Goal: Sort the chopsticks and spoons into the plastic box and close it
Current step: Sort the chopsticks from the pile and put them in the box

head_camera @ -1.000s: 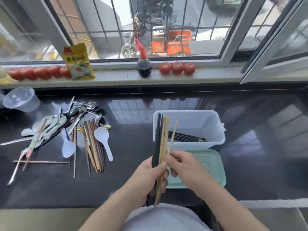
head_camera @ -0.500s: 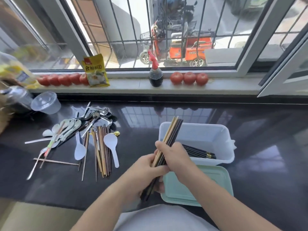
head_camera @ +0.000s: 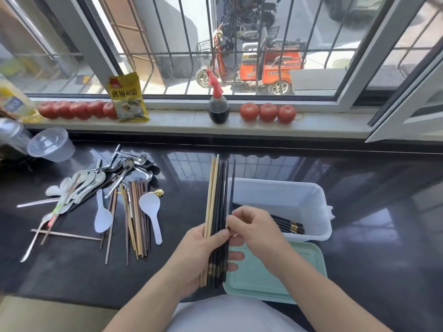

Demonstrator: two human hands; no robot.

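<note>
A dark glossy counter (head_camera: 359,236) fills the lower half of the frame, below a barred window (head_camera: 215,44) and a sill lined with tomatoes (head_camera: 267,112). Right of centre stands the white plastic box (head_camera: 299,195), open, with a few black chopsticks (head_camera: 287,224) lying inside along its near wall. Its pale green lid (head_camera: 287,271) lies flat on the counter just in front of the box, at lower centre right. At centre left is the unsorted pile: brown chopsticks (head_camera: 136,219) side by side, white rice paddles (head_camera: 151,209), and metal and white spoons (head_camera: 115,171) fanned out behind them.

At lower centre the left hand (head_camera: 196,255) grips an upright bundle of chopsticks (head_camera: 215,212), pale wooden ones on the left, black ones on the right. The right hand (head_camera: 254,231) pinches a single black chopstick (head_camera: 232,188) at the bundle's right edge, fingers closed on it.

The step appears to be separating black sticks from the wooden ones. To do it well, the left hand should hold the rest firm while the right draws the stick clear, then lays it parallel to those already in the box.
</note>
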